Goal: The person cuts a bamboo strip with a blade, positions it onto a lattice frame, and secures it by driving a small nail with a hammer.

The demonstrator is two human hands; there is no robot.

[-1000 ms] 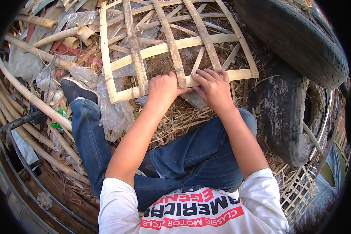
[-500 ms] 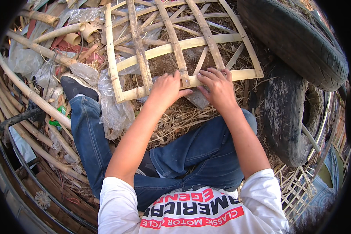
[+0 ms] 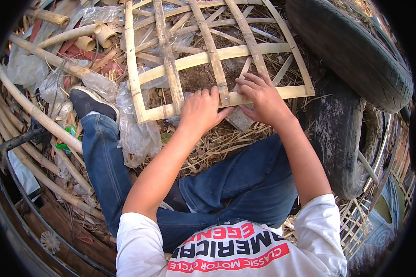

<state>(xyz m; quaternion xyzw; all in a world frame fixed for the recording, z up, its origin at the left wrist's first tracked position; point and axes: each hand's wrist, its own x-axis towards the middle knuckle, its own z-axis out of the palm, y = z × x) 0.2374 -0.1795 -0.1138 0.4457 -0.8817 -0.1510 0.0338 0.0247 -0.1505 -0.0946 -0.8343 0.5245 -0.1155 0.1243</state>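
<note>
Bamboo lattice (image 3: pixel 214 56) is cut off far; near it, left hand (image 3: pixel 201 109) is half-curled, right hand (image 3: pixel 263 102) half-opened, grips hidden; ground (image 3: pixel 196 76) straw-strewn.

Bamboo lattice (image 3: pixel 214 56) — far end cut off; one shoe (image 3: pixel 174 198) — partly hidden by jeans (image 3: pixel 235 173).

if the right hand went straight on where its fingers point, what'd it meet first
Beyond the edge strip at its fingers, the right hand would probably meet the thin slanting strip, though that may lie deeper, leaving the crosswise strip next.
</note>
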